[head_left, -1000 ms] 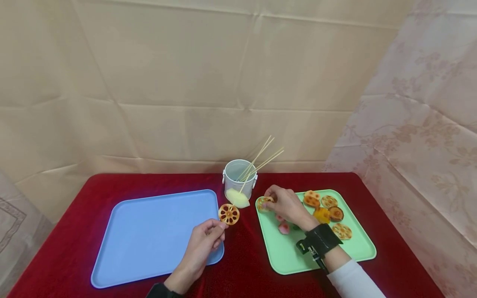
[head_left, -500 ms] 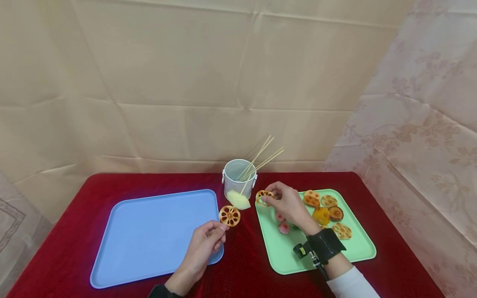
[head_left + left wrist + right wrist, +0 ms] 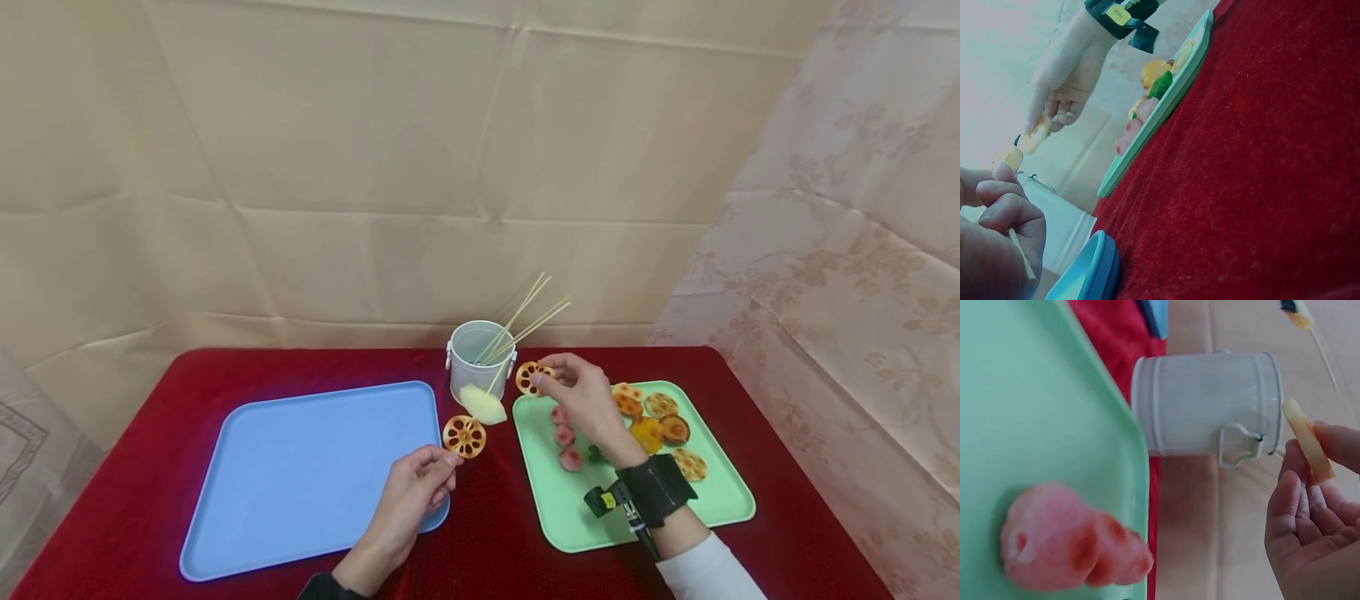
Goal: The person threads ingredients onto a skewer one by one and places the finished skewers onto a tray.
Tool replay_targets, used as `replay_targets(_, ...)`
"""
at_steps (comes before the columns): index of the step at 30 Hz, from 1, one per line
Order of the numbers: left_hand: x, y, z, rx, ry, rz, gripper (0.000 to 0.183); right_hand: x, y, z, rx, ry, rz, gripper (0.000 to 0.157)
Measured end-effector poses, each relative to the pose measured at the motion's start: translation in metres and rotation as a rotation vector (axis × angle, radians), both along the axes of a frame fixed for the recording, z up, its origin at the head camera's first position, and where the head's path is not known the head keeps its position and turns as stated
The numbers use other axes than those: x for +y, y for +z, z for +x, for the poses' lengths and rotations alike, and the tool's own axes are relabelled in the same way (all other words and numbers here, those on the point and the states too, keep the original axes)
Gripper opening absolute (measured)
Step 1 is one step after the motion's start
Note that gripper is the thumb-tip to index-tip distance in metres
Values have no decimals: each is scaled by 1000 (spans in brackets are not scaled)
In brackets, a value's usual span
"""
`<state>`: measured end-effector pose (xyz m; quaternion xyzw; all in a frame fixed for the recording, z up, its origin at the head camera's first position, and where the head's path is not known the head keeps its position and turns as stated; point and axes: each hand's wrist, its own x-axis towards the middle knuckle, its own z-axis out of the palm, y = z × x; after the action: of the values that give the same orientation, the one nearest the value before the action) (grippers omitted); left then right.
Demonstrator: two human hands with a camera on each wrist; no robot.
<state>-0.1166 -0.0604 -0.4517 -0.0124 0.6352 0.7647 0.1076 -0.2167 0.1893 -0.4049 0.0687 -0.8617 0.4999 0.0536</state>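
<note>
My left hand [image 3: 408, 500] grips a thin wooden skewer [image 3: 1024, 259], whose blunt end pokes out below the curled fingers in the left wrist view. Just past the fingertips a browned lotus root slice [image 3: 464, 437] sits on it, with a pale yellow, leaf-shaped piece [image 3: 482, 405] beyond and the skewer's bare tip further on. Between thumb and fingers, my right hand [image 3: 591, 407] pinches another lotus root slice [image 3: 1307, 440], raised over the far left corner of the green tray [image 3: 558, 533]. In the head view this slice is right of the skewer tip, apart from it.
A white bucket [image 3: 463, 385] holding several bare skewers [image 3: 542, 322] stands behind the hands. On the green tray lie pink pieces [image 3: 570, 459], a mushroom slice [image 3: 675, 429], a yellow piece [image 3: 647, 433] and other browned slices. The blue tray [image 3: 300, 475] is at left.
My right hand has lifted the lotus root slice off the green tray, upward and slightly away, uncovering more pink pieces. The left hand with the skewer has barely shifted.
</note>
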Motion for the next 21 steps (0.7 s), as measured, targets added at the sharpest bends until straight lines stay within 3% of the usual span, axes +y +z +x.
replay_targets(11, 0, -1, 1, 0, -28, 0, 29, -5, 16, -5, -88, -21, -173, 52)
replay_targets(21, 2, -3, 1, 14, -50, 10, 31, -11, 26, -12, -81, -45, -307, 53)
